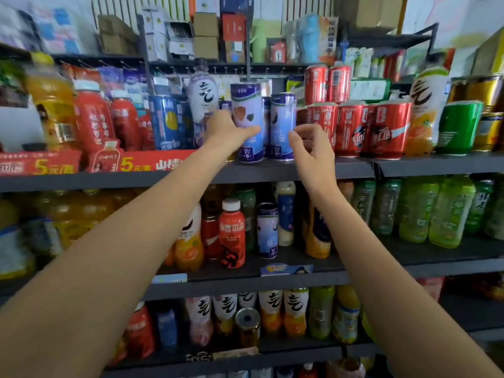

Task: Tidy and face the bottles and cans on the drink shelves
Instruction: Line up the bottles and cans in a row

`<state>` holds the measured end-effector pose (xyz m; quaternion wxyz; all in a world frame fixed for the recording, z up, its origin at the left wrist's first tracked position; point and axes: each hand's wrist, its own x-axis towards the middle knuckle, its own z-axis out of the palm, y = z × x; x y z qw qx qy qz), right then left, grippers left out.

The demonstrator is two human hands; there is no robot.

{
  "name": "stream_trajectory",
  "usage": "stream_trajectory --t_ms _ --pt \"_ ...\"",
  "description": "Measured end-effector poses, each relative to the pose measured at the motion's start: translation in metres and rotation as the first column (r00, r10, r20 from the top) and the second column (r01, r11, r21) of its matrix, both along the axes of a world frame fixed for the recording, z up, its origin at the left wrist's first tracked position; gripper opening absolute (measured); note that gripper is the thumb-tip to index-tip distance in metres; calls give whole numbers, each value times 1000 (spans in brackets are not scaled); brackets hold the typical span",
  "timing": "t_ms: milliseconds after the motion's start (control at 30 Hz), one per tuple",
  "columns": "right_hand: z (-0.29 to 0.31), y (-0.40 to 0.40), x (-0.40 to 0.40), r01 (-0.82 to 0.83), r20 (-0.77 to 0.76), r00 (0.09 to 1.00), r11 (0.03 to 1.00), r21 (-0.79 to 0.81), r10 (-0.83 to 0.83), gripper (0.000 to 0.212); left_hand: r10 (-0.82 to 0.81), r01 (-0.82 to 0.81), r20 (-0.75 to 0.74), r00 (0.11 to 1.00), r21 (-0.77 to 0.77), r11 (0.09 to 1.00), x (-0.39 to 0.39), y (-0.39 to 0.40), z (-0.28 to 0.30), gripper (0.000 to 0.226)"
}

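Note:
On the upper drink shelf [300, 170] stand two tall purple-and-white cans. My left hand [231, 129] grips the left can [246, 105], thumb across its front. The right can [282, 118] stands upright beside it. My right hand [311, 148] hovers just right of that can, fingers loosely curled, holding nothing. Red cola cans [373, 129] are stacked in two layers to the right. A white-and-purple bottle [203, 96] stands behind my left hand.
Red bottles [92, 118] and blue cans [166, 121] fill the upper shelf's left. A green can [458, 126] and gold cans [488, 110] sit far right. The middle shelf [272, 285] holds mixed bottles and a purple can [267, 230]; green bottles [436, 211] stand at right. More bottles are below.

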<state>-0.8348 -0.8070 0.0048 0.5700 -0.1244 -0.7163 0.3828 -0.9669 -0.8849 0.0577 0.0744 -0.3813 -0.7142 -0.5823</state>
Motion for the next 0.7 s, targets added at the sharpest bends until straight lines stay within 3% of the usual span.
stream_trajectory --t_ms 100,233,400,500,567,700 --pt "14 8 -5 109 131 983 983 150 -129 24 88 -94 -53 995 -124 988 -1 17 0 44" --pt "23 16 -16 70 373 908 948 311 -190 31 146 -180 -159 976 -225 958 7 31 1 37" --pt "14 21 -23 -10 464 857 891 453 -226 40 149 -258 -278 949 -412 874 6 33 0 64" --pt "4 28 -27 -28 518 814 871 490 -265 41 64 -142 -171 983 -497 856 3 28 2 69" --pt "-1 32 -31 -20 507 816 862 506 -278 39 46 -95 -113 993 -476 874 3 26 2 68" --pt "-3 37 -35 -30 514 816 870 492 -263 37 141 -257 -278 950 -441 860 10 29 -7 52"
